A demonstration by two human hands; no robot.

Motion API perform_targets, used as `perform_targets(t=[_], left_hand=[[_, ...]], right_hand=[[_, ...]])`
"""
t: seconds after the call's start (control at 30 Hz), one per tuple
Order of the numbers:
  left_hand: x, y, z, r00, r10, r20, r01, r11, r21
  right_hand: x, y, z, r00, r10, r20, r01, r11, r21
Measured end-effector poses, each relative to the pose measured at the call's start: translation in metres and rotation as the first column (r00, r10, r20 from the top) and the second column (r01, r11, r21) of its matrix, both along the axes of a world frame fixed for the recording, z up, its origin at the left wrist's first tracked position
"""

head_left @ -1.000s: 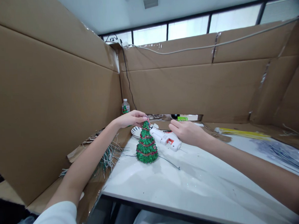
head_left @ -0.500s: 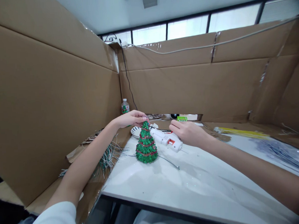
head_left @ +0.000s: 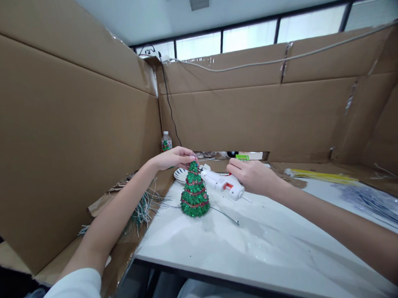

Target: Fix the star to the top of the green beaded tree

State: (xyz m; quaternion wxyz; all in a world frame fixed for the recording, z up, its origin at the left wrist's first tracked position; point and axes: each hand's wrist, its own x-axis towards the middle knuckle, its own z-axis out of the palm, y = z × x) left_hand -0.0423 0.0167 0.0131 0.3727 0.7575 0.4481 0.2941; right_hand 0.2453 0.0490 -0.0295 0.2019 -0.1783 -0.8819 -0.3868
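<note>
A small green glittery Christmas tree (head_left: 194, 195) with red garland bands stands upright on the white table (head_left: 205, 252). My left hand (head_left: 177, 158) is closed in a pinch at its tip; what the fingertips hold there is partly hidden. To the right, my right hand (head_left: 252, 175) is closed on a white glue gun (head_left: 223, 183) with an orange-red part on its side. The gun's nozzle points left, close to the upper part of the tree. The handle is mostly out of sight behind my hand. A dark thin wire (head_left: 225, 215) lies at the tree's base.
Cardboard walls (head_left: 230, 115) enclose the table. A bundle of pale wires (head_left: 144, 211) lies at left. Behind stand a bottle (head_left: 166, 142) and a striped plate (head_left: 179, 176). Yellow strips (head_left: 322, 176) and dark wires (head_left: 388, 209) lie at right. A green object (head_left: 242, 157) sits at the back.
My right hand and the glue gun have shifted slightly to the right. My left hand stays at the tree's tip, and the tree has not visibly moved.
</note>
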Motion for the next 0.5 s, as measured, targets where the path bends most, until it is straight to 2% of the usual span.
perform_targets(t=[0.3, 0.5], left_hand=[[0.001, -0.003, 0.001, 1.0, 0.005, -0.008, -0.005, 1.0, 0.017], [0.003, -0.006, 0.001, 0.999, 0.005, -0.044, -0.003, 0.999, 0.051]], right_hand=[[0.004, -0.001, -0.001, 1.0, -0.005, 0.013, 0.005, 0.999, -0.052], [0.022, -0.004, -0.006, 0.999, -0.017, -0.028, 0.014, 0.994, -0.108]])
